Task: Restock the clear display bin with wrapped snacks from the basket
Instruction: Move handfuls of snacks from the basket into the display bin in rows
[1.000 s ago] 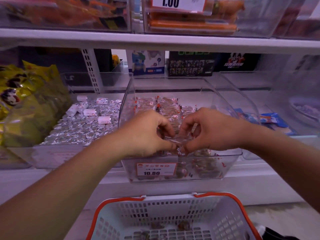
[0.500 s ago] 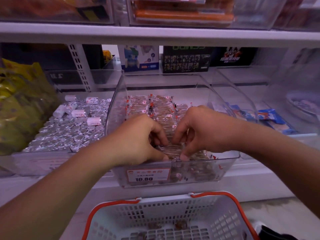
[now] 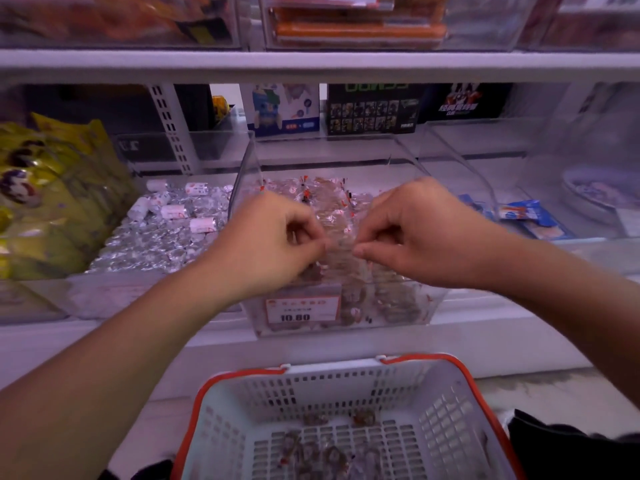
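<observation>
The clear display bin (image 3: 408, 161) stands on the shelf straight ahead, partly filled with clear-wrapped brown snacks (image 3: 325, 199) and carrying a 10.80 price tag (image 3: 300, 309) on its front. My left hand (image 3: 273, 244) and my right hand (image 3: 412, 233) are over the front half of the bin, pinching the two ends of one wrapped snack (image 3: 340, 244) between thumb and fingers. Below, the white basket with an orange rim (image 3: 460, 379) holds several more wrapped snacks (image 3: 329, 452) on its floor.
A bin of silver-foil sweets and white rolls (image 3: 162, 230) sits to the left, yellow bags (image 3: 45, 199) beyond it. To the right another clear bin holds blue packets (image 3: 526, 213). A shelf board (image 3: 311, 64) runs overhead, boxed toys (image 3: 374, 109) behind.
Both hands have lifted slightly and drawn a little apart, still holding the same wrapped snack over the bin. The camera view has shifted a bit downward.
</observation>
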`<state>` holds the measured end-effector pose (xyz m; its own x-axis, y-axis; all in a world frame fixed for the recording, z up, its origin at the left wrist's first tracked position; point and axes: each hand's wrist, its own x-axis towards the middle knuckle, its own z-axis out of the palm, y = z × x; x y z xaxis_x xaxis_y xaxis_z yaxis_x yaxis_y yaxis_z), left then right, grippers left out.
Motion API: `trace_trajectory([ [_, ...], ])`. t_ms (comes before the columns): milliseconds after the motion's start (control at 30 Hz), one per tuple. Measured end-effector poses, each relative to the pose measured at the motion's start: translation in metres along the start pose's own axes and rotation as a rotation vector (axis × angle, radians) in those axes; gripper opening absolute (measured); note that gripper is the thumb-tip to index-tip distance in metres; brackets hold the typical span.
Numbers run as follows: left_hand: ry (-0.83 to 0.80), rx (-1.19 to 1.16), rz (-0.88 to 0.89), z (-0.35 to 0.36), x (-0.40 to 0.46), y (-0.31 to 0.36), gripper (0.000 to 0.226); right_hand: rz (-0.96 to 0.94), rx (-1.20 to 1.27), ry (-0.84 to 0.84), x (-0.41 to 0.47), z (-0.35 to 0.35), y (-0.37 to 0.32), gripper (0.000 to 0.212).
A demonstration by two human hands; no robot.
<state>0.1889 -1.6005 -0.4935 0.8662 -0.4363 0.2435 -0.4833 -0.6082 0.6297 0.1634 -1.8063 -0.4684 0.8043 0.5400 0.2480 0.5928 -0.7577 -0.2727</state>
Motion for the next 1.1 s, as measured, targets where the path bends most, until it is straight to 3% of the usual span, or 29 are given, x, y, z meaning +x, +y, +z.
trace_trajectory([
  [67,-0.053,-0.130,0.062,-0.009,-0.020,0.001,0.015,-0.006,0.127,-0.197,-0.023,-0.004,-0.006,0.008],
  [167,-0.558,0.023,0.037,0.009,-0.053,-0.007,0.010,0.167,0.208,-0.810,-0.057,0.041,-0.013,0.012],
  [233,-0.823,0.238,-0.101,0.052,-0.072,-0.025,0.012,0.281,0.127,-1.114,-0.079,0.107,-0.017,0.023],
  [300,-1.002,0.301,-0.354,0.100,-0.098,-0.048,0.025,0.341,0.071,-1.226,-0.102,0.179,-0.017,0.056],
  [367,-1.089,0.277,-0.572,0.142,-0.130,-0.078,0.035,0.441,0.135,-1.192,-0.131,0.238,-0.011,0.080],
  [500,-1.117,0.198,-0.796,0.212,-0.204,-0.123,0.043,0.615,0.311,-1.051,-0.196,0.326,-0.007,0.093],
  [567,-1.075,0.142,-0.885,0.241,-0.231,-0.138,0.056,0.808,0.398,-0.975,-0.222,0.362,-0.006,0.120],
  [633,-0.968,0.004,-1.057,0.266,-0.247,-0.152,0.080,0.998,0.472,-0.885,-0.231,0.388,-0.006,0.132],
  [733,-0.674,-0.149,-1.191,0.296,-0.255,-0.169,0.105,1.197,0.617,-0.616,-0.224,0.419,-0.010,0.115],
  [800,-0.545,-0.126,-1.126,0.313,-0.255,-0.177,0.095,1.213,0.504,-0.496,-0.220,0.434,-0.011,0.085],
  [900,-0.547,-0.076,-1.067,0.332,-0.253,-0.187,0.072,1.038,0.387,-0.464,-0.217,0.445,-0.006,0.040],
  [1100,-0.414,-0.249,-1.157,0.338,-0.250,-0.206,0.055,1.113,0.575,-0.407,-0.205,0.452,-0.001,0.026],
])
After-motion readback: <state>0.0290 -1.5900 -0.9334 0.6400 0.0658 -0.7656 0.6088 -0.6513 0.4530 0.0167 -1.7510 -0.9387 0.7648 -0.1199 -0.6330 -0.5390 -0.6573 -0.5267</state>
